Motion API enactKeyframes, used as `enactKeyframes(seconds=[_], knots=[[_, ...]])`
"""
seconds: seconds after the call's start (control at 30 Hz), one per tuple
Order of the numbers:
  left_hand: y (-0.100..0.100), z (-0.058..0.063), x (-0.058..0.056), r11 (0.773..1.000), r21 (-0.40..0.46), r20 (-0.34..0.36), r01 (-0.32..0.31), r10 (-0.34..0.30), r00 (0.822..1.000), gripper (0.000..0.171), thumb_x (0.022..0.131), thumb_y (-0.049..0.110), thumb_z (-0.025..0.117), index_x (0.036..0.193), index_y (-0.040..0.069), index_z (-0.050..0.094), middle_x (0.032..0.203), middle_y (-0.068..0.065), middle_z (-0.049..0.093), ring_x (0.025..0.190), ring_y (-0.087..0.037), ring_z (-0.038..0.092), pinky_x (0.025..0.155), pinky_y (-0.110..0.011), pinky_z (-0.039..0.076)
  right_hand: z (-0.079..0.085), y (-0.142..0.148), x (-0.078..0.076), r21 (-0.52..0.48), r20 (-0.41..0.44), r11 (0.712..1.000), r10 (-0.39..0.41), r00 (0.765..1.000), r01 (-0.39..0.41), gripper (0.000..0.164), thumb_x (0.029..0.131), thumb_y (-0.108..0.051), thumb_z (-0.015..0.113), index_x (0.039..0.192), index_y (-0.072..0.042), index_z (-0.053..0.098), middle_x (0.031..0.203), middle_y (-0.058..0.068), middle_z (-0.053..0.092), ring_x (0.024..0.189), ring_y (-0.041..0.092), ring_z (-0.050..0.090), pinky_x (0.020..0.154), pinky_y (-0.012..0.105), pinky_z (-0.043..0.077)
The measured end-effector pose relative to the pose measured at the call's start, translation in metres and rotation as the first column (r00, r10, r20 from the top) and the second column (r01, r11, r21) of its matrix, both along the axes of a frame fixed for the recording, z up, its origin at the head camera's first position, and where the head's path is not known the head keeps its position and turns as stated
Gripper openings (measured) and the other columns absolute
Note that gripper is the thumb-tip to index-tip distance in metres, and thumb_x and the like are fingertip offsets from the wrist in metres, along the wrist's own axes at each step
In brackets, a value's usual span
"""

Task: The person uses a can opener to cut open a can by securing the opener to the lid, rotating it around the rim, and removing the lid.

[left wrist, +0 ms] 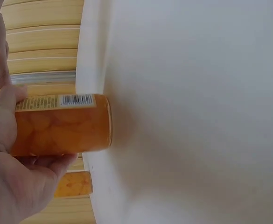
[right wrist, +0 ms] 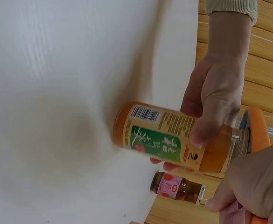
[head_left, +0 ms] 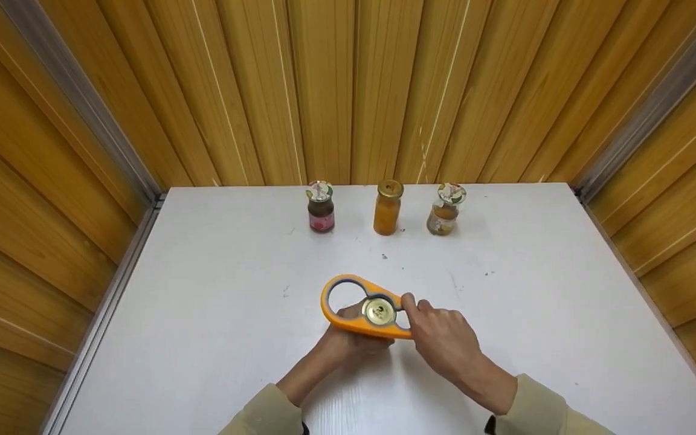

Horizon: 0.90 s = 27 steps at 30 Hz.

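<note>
My left hand [head_left: 351, 345] grips a glass jar [right wrist: 173, 140] of orange fruit pieces, its fingers and thumb wrapped round the side. The jar carries a green and tan label with a barcode. Around its gold lid [head_left: 379, 311] sits an orange jar opener [head_left: 363, 328] with grey-lined holes; the lid shows in the middle hole. My right hand [head_left: 444, 335] holds the narrow end of this opener. In the left wrist view the jar's base is close to the table; whether they touch, I cannot tell.
Along the back of the white table [head_left: 215, 290] stand a dark jar [head_left: 321, 219] with a pink label, a tall orange-filled jar [head_left: 386, 216] and a jar with yellowish contents [head_left: 443, 219]. Wood-patterned walls [head_left: 324, 90] enclose the back and sides.
</note>
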<state>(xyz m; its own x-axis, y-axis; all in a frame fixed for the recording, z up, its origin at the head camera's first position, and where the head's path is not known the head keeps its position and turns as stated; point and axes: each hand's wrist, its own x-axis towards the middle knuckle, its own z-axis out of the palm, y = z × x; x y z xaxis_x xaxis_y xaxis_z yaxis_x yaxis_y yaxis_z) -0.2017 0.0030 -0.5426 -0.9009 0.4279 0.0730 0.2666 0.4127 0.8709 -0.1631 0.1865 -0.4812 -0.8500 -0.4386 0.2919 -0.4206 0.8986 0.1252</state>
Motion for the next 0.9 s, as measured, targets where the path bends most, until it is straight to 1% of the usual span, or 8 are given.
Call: enactKeyframes(seconds=[0.13,0.27,0.37,0.43,0.53,0.67,0.77,0.9], knots=[[-0.002,-0.001,-0.004,0.995,0.064,0.038,0.081,-0.084,0.996,0.062,0.068,0.042,0.081,0.123,0.037,0.053,0.117,0.023,0.055,0.109,0.000,0.050,0.101,-0.036,0.034,0.004,0.008,-0.007,0.014,0.034,0.999,0.038,0.999,-0.038,0.042,0.073,-0.010,0.075,0.104,-0.013,0.047,0.067,0.003,0.056,0.048,0.017,0.055,0.042,0.025,0.046],[-0.010,0.002,-0.004,0.988,0.117,0.108,0.102,-0.115,0.987,0.059,0.067,0.044,0.081,0.120,0.038,0.055,0.114,0.021,0.058,0.104,-0.002,0.052,0.098,-0.036,0.036,0.005,0.010,-0.014,0.003,0.060,0.996,0.094,0.994,-0.094,0.042,0.073,-0.010,0.075,0.104,-0.014,0.046,0.067,0.001,0.056,0.048,0.015,0.053,0.042,0.022,0.043],[-0.013,0.009,-0.002,0.981,0.149,0.096,0.127,-0.142,0.985,0.057,0.067,0.042,0.081,0.118,0.033,0.057,0.112,0.018,0.060,0.101,-0.004,0.054,0.094,-0.033,0.040,0.004,0.010,-0.019,0.004,0.038,0.992,0.124,0.991,-0.125,0.037,0.074,-0.008,0.072,0.100,-0.015,0.046,0.065,-0.001,0.053,0.045,0.015,0.051,0.039,0.021,0.038],[-0.014,0.014,0.000,0.976,0.163,0.071,0.142,-0.155,0.985,0.056,0.068,0.038,0.082,0.118,0.031,0.058,0.111,0.016,0.060,0.101,-0.005,0.055,0.093,-0.030,0.041,0.003,0.011,-0.021,0.007,0.022,0.990,0.140,0.990,-0.140,0.035,0.075,-0.007,0.069,0.099,-0.015,0.046,0.063,-0.002,0.051,0.043,0.015,0.049,0.038,0.021,0.035],[-0.015,0.021,0.001,0.967,0.194,0.053,0.165,-0.178,0.983,0.055,0.070,0.032,0.082,0.119,0.026,0.059,0.112,0.013,0.061,0.101,-0.006,0.056,0.091,-0.029,0.043,0.002,0.012,-0.024,0.003,0.019,0.987,0.160,0.987,-0.160,0.034,0.075,-0.005,0.068,0.099,-0.015,0.046,0.063,-0.002,0.052,0.043,0.015,0.049,0.037,0.021,0.034],[-0.016,0.015,-0.004,0.977,0.142,0.050,0.160,-0.168,0.985,0.062,0.069,0.036,0.082,0.123,0.026,0.053,0.115,0.014,0.057,0.102,-0.005,0.053,0.093,-0.029,0.041,0.001,0.014,-0.027,-0.021,0.039,0.985,0.174,0.984,-0.173,0.033,0.076,-0.005,0.067,0.101,-0.016,0.047,0.067,-0.002,0.056,0.045,0.014,0.050,0.040,0.021,0.036],[-0.015,0.008,-0.010,0.982,0.074,0.038,0.172,-0.175,0.984,0.068,0.069,0.040,0.081,0.127,0.028,0.048,0.119,0.014,0.053,0.107,-0.003,0.050,0.098,-0.030,0.037,0.000,0.016,-0.030,-0.030,0.049,0.982,0.186,0.981,-0.184,0.032,0.078,-0.005,0.066,0.102,-0.017,0.048,0.071,-0.002,0.059,0.047,0.014,0.052,0.041,0.021,0.038],[-0.016,0.007,-0.015,0.975,0.036,0.035,0.221,-0.222,0.974,0.069,0.070,0.040,0.080,0.129,0.029,0.046,0.123,0.015,0.051,0.112,-0.003,0.048,0.101,-0.031,0.035,0.000,0.017,-0.033,-0.023,0.054,0.977,0.211,0.976,-0.210,0.031,0.080,-0.006,0.065,0.104,-0.016,0.048,0.074,-0.003,0.061,0.049,0.013,0.053,0.043,0.021,0.039]])
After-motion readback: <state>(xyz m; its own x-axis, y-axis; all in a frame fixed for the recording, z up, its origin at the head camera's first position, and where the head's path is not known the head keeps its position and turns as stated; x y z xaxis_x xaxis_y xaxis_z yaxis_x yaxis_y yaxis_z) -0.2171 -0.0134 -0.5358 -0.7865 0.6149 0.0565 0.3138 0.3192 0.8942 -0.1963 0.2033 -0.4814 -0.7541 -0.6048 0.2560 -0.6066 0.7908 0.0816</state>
